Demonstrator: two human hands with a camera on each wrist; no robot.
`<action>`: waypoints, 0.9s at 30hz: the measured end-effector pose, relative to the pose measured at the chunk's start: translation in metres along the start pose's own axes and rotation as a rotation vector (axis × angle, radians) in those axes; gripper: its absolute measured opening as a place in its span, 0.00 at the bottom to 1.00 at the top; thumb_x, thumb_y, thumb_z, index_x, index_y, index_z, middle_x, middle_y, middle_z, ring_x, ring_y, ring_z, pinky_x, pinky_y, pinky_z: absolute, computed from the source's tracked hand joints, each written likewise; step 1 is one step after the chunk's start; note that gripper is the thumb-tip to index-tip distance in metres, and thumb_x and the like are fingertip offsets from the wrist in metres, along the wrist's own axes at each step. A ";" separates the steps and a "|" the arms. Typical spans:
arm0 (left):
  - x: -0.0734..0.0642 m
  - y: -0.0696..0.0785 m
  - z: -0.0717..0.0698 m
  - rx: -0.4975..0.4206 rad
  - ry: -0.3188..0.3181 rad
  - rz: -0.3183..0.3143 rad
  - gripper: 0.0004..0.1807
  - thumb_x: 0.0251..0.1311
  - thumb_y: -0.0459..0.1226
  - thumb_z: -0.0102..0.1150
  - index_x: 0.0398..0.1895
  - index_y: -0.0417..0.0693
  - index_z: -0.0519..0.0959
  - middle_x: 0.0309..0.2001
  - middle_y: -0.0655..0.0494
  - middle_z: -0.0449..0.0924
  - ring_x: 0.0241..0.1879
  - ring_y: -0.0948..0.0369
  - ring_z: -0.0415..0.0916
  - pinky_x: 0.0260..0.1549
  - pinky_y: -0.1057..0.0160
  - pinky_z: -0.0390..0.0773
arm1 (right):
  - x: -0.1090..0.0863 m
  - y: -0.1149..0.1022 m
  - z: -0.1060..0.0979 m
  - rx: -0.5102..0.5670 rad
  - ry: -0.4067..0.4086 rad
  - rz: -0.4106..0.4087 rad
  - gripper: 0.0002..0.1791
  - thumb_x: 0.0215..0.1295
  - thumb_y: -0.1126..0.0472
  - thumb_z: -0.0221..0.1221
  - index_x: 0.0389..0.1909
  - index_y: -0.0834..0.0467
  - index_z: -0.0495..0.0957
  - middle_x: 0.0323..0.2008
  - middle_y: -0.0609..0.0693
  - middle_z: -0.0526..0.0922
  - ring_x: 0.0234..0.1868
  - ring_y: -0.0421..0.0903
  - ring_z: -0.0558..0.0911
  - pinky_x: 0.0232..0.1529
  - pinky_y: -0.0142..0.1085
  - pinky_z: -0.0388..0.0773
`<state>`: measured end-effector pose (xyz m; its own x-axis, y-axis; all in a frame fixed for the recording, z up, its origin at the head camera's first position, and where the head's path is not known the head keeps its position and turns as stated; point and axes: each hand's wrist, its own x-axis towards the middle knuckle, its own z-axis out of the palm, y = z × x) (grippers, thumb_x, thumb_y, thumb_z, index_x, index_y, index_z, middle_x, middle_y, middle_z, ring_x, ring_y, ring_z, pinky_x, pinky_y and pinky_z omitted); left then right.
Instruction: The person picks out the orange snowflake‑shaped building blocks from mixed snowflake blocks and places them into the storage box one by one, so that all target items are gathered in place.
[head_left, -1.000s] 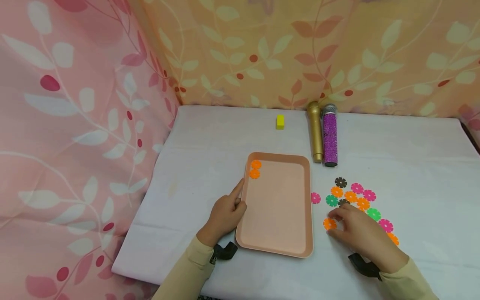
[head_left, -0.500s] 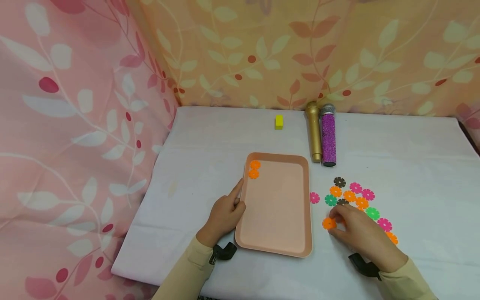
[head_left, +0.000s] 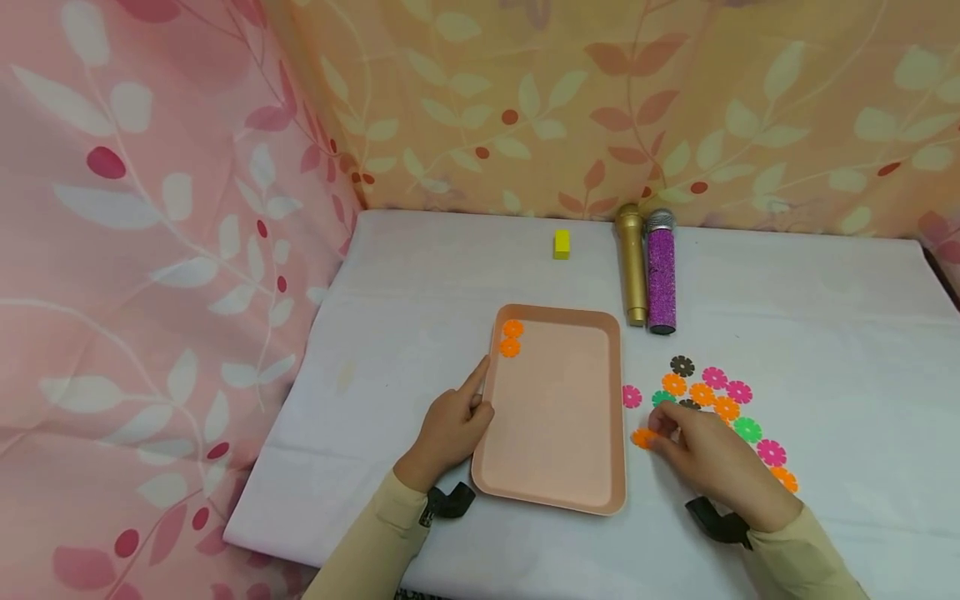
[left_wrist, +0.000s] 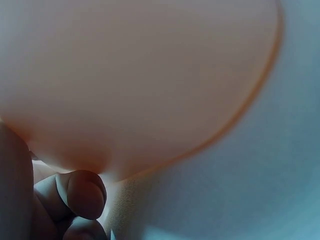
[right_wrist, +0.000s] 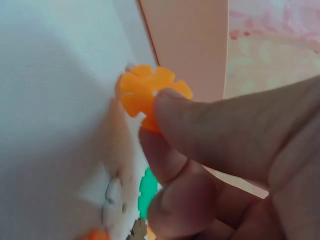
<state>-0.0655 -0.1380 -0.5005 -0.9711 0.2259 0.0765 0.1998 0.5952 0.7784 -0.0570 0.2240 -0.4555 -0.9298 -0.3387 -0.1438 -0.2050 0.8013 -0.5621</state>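
Between my right thumb and fingers, the right hand (head_left: 720, 454) pinches an orange flower-shaped plastic disc (right_wrist: 142, 90), held tilted just off the white cloth. Several more notched discs lie around that hand, among them a pink disc (head_left: 771, 452), a light green disc (head_left: 747, 429) and a black disc (head_left: 682, 366); the hand covers part of the group. A pink rectangular tray (head_left: 555, 417) lies left of it, with two orange discs (head_left: 511, 337) in its far left corner. My left hand (head_left: 450, 429) grips the tray's left rim, index finger pointing along it, other fingers curled.
Beyond the tray lie a gold microphone (head_left: 632, 267) and a purple glittery microphone (head_left: 662, 275), side by side. A yellow block (head_left: 562, 244) sits near the table's back edge. One pink disc (head_left: 632, 396) lies against the tray's right side. Floral curtains (head_left: 480, 108) border the table.
My right hand has taken hold of the orange disc, lifted it from the cloth and shifted slightly left toward the tray. The left hand has stayed on the tray rim.
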 end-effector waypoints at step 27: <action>0.000 -0.003 0.003 -0.012 0.005 0.003 0.39 0.64 0.35 0.48 0.82 0.47 0.62 0.11 0.73 0.53 0.13 0.75 0.43 0.16 0.68 0.45 | 0.045 -0.042 -0.026 0.178 0.200 0.061 0.14 0.72 0.57 0.65 0.52 0.59 0.86 0.30 0.51 0.84 0.23 0.47 0.73 0.19 0.35 0.68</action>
<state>-0.0664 -0.1380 -0.5047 -0.9711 0.2241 0.0816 0.2010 0.5848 0.7858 -0.0978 0.1876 -0.4171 -0.9843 -0.1740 -0.0279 -0.1061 0.7116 -0.6946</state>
